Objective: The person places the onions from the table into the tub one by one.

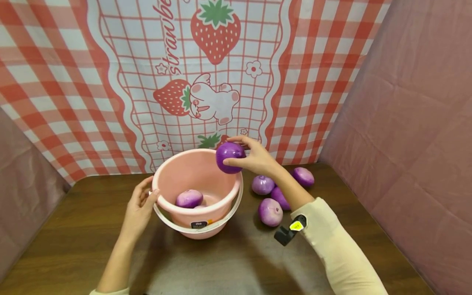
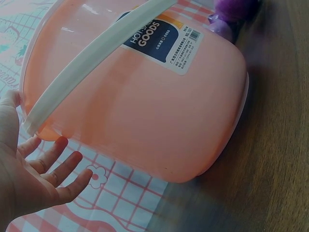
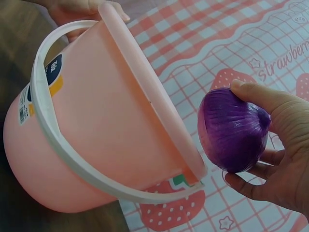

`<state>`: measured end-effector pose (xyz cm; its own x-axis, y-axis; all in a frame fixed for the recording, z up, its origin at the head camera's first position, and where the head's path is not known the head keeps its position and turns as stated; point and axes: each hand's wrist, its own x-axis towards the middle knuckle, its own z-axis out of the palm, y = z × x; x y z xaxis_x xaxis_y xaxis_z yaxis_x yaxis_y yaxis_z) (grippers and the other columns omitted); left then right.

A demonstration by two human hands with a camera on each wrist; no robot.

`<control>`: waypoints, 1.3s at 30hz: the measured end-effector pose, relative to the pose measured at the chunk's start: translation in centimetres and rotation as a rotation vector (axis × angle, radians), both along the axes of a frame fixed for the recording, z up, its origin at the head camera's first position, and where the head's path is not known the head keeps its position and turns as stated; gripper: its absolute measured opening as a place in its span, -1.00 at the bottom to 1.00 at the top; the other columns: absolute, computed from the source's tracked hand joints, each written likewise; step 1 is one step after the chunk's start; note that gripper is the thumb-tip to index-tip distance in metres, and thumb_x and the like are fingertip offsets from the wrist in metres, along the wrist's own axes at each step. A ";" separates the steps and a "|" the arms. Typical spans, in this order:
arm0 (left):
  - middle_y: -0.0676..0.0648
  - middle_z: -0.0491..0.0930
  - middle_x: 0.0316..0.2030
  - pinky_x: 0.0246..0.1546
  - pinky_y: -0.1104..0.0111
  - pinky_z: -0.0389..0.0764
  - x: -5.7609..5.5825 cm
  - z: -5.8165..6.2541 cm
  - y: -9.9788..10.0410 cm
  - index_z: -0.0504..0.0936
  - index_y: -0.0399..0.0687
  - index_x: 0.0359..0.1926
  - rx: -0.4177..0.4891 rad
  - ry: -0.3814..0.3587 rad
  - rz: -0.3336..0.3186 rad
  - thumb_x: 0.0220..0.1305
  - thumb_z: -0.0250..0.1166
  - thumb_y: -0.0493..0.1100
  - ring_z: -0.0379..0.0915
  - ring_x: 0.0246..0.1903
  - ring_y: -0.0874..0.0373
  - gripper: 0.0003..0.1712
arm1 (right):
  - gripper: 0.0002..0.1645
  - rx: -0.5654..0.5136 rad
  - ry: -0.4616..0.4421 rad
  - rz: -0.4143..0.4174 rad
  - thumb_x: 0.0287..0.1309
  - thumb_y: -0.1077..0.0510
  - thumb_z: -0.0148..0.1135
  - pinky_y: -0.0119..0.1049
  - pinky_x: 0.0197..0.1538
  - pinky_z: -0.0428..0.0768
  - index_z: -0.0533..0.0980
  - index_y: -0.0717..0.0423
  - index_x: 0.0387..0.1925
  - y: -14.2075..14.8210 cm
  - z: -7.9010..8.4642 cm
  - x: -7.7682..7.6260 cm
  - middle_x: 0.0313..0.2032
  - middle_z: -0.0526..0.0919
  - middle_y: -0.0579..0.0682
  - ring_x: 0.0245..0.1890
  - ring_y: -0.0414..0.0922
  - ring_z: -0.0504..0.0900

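Note:
A purple onion is gripped between the thumb and fingers of my right hand, held over the right rim of a pink bucket. In the right wrist view the onion shows its pointed stem end toward the palm. My left hand holds the bucket's left rim, thumb on the edge and fingers around the outside by the handle joint. Inside the bucket lies a purple and white onion, with part of another mostly hidden by the front wall.
Right of the bucket, several onions sit on the brown wooden table, partly behind my right forearm. The bucket's white handle hangs down in front. A strawberry-print cloth hangs at the back, with pink cloth at the right side.

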<state>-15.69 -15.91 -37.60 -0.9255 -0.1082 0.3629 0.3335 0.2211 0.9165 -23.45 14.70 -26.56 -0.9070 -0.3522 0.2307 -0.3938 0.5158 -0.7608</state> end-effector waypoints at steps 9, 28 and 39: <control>0.33 0.52 -0.32 -0.26 0.67 0.46 0.0 0.0 0.0 0.23 -0.25 0.30 0.000 0.003 0.000 0.36 0.04 -0.28 0.44 -0.32 0.52 -0.49 | -0.24 -0.003 0.021 0.008 -0.17 -0.09 0.48 -0.10 0.10 0.51 0.43 -0.15 0.15 -1.2 -0.1 0.2 0.08 0.52 -0.04 0.09 -0.06 0.48; 0.36 0.49 -0.30 -0.22 0.69 0.45 0.0 -0.1 -0.1 0.24 -0.21 0.30 -0.009 -0.010 0.012 0.36 0.05 -0.26 0.43 -0.28 0.53 -0.49 | -0.22 0.016 0.000 0.046 -0.15 -0.09 0.47 -0.15 0.10 0.51 0.41 -0.12 0.17 -3.4 -1.0 0.1 0.06 0.51 -0.04 0.07 -0.09 0.48; 0.36 0.49 -0.28 -0.21 0.69 0.45 -0.1 -0.1 -0.1 0.24 -0.21 0.30 -0.006 -0.008 0.009 0.36 0.04 -0.27 0.43 -0.26 0.54 -0.49 | -0.23 -0.009 -0.015 0.094 -0.14 -0.03 0.48 -0.21 0.08 0.54 0.41 -0.04 0.16 -4.5 -1.2 0.1 0.08 0.51 0.01 0.08 -0.04 0.53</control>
<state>-15.78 -16.00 -37.74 -0.9272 -0.1145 0.3566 0.3246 0.2292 0.9176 -23.38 10.22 -27.72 -0.8732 -0.4343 0.2211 -0.4292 0.4703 -0.7711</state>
